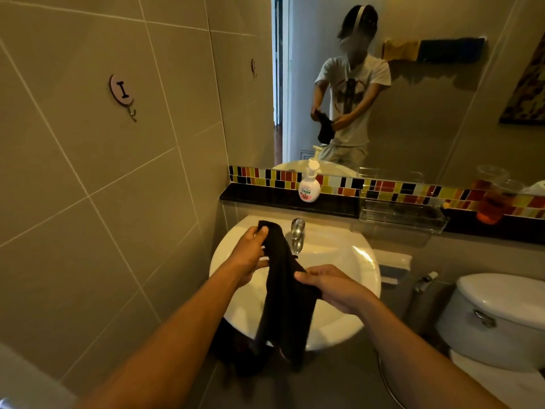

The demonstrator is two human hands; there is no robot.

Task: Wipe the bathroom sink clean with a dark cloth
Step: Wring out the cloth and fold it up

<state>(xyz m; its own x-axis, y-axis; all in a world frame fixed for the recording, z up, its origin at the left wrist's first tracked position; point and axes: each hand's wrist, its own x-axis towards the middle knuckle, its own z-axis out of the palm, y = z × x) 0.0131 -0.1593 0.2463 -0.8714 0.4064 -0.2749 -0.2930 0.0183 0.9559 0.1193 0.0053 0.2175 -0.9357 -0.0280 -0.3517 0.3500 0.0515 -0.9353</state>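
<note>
Sink (354, 261): basin floor and drain hidden behind the dark cloth (283, 296) and both forearms; near rim partly covered.
Dark cloth: lower end merges with the shadow under the sink, so its edge cannot be traced; the gripped parts are concealed inside the left hand (250, 255) and right hand (330, 287).
Tap (297, 234): spout tip partly masked by the cloth.
Soap bottle (309, 187): label print too small to read.
Toilet cistern (501, 314): cut off by the right edge.
Orange container (489, 202) on the dark shelf (265, 196): blurred, contents unclear.
Framed picture (528, 84) in the mirror: cut by the right edge.
Pale object (26, 379), bottom left corner: blurred, unidentifiable.
</note>
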